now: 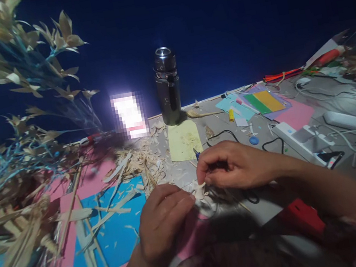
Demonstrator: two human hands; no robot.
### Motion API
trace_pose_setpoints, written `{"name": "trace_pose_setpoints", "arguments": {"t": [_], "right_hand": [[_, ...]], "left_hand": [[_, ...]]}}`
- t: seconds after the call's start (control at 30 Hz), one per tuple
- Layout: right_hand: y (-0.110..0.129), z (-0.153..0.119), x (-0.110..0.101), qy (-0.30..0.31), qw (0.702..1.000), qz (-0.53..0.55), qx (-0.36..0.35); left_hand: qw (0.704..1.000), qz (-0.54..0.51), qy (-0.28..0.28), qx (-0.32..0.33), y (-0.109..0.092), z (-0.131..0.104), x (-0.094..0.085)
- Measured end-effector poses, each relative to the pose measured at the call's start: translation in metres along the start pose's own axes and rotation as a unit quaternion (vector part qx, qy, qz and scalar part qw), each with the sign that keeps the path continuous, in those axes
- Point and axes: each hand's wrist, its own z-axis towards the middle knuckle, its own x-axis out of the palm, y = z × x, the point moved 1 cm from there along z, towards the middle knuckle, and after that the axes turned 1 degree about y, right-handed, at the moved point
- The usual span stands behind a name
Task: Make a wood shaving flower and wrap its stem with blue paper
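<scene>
Near the table's front, my left hand (166, 217) is curled with its fingers together beside a small pale husk piece (200, 191); what lies under its fingers is hidden. My right hand (227, 166) pinches the top of that pale piece between thumb and forefinger. Whitish material lies just below both hands. A dark pointed tip with a blue part (196, 152) shows beside my right forefinger, over the edge of a stained yellow sheet (184, 139). Behind that sheet stands a dark metal flask (169, 94).
Dried husk flowers on blue stems (24, 54) rise at the left. Husk strips lie over a blue sheet (120, 234). At the right are coloured papers (264, 101), a white power strip (297, 143), cables and a red object (303, 217).
</scene>
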Motion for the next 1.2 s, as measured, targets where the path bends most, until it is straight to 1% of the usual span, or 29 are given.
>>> {"name": "trace_pose_setpoints", "arguments": {"t": [0.07, 0.1, 0.13, 0.17, 0.2, 0.23, 0.27, 0.3, 0.37, 0.4, 0.43, 0.5, 0.57, 0.63, 0.7, 0.73, 0.77, 0.8, 0.83, 0.87, 0.93, 0.97, 1.0, 1.07, 1.2], "right_hand": [[-0.004, 0.002, -0.007, -0.061, 0.996, 0.064, 0.021], [-0.008, 0.004, -0.010, -0.094, 0.990, 0.100, 0.030], [-0.012, 0.006, -0.012, -0.123, 0.983, 0.134, 0.037], [-0.017, 0.009, -0.012, -0.145, 0.975, 0.164, 0.045], [-0.023, 0.012, -0.011, -0.159, 0.967, 0.189, 0.057], [-0.028, 0.015, -0.007, -0.165, 0.960, 0.214, 0.071], [-0.034, 0.018, -0.002, -0.168, 0.952, 0.240, 0.088], [-0.038, 0.021, 0.004, -0.164, 0.943, 0.272, 0.102], [-0.045, 0.025, 0.019, -0.135, 0.918, 0.351, 0.127], [-0.047, 0.027, 0.026, -0.113, 0.904, 0.390, 0.131], [-0.048, 0.028, 0.033, -0.095, 0.890, 0.427, 0.132], [-0.048, 0.030, 0.042, -0.074, 0.865, 0.480, 0.124], [-0.047, 0.031, 0.048, -0.074, 0.849, 0.510, 0.113], [-0.047, 0.032, 0.052, -0.079, 0.838, 0.531, 0.104], [-0.047, 0.033, 0.055, -0.085, 0.827, 0.546, 0.100], [-0.048, 0.033, 0.057, -0.091, 0.823, 0.552, 0.098], [-0.049, 0.032, 0.060, -0.100, 0.821, 0.554, 0.097], [-0.049, 0.032, 0.062, -0.111, 0.821, 0.552, 0.094], [-0.049, 0.031, 0.063, -0.126, 0.825, 0.544, 0.087], [-0.049, 0.029, 0.065, -0.146, 0.835, 0.525, 0.074], [-0.048, 0.024, 0.067, -0.194, 0.866, 0.459, 0.033], [-0.047, 0.021, 0.067, -0.215, 0.882, 0.419, 0.012], [-0.047, 0.018, 0.067, -0.232, 0.894, 0.384, -0.005], [-0.046, 0.014, 0.067, -0.249, 0.904, 0.346, -0.019], [-0.048, 0.011, 0.071, -0.251, 0.898, 0.361, -0.015]], "left_hand": [[0.999, -0.034, -0.017, -0.010, 0.002, 0.001, 0.001], [0.997, -0.060, -0.038, -0.034, 0.004, 0.001, 0.001], [0.991, -0.092, -0.065, -0.073, 0.006, 0.001, 0.002], [0.979, -0.130, -0.094, -0.126, 0.009, 0.001, 0.003], [0.959, -0.172, -0.122, -0.191, 0.013, 0.000, 0.004], [0.929, -0.219, -0.148, -0.258, 0.017, -0.001, 0.006], [0.893, -0.270, -0.165, -0.320, 0.020, -0.003, 0.008], [0.854, -0.317, -0.181, -0.371, 0.024, -0.004, 0.011], [0.781, -0.396, -0.201, -0.440, 0.027, -0.005, 0.016], [0.752, -0.427, -0.206, -0.458, 0.028, -0.005, 0.019], [0.729, -0.455, -0.207, -0.468, 0.028, -0.005, 0.021], [0.697, -0.500, -0.208, -0.471, 0.027, -0.003, 0.025], [0.678, -0.529, -0.207, -0.467, 0.025, -0.002, 0.028], [0.670, -0.543, -0.201, -0.465, 0.025, -0.003, 0.029], [0.676, -0.546, -0.191, -0.456, 0.027, -0.005, 0.030], [0.687, -0.543, -0.185, -0.447, 0.028, -0.005, 0.029], [0.704, -0.532, -0.179, -0.435, 0.030, -0.006, 0.029], [0.729, -0.515, -0.172, -0.417, 0.033, -0.007, 0.027], [0.761, -0.490, -0.165, -0.391, 0.035, -0.007, 0.025], [0.800, -0.457, -0.153, -0.357, 0.036, -0.007, 0.023], [0.877, -0.375, -0.124, -0.275, 0.037, -0.006, 0.017], [0.907, -0.333, -0.108, -0.234, 0.037, -0.005, 0.014], [0.929, -0.297, -0.093, -0.198, 0.036, -0.004, 0.011], [0.955, -0.250, -0.071, -0.145, 0.032, -0.002, 0.006], [0.972, -0.218, -0.034, -0.079, 0.025, 0.002, 0.003]]}}
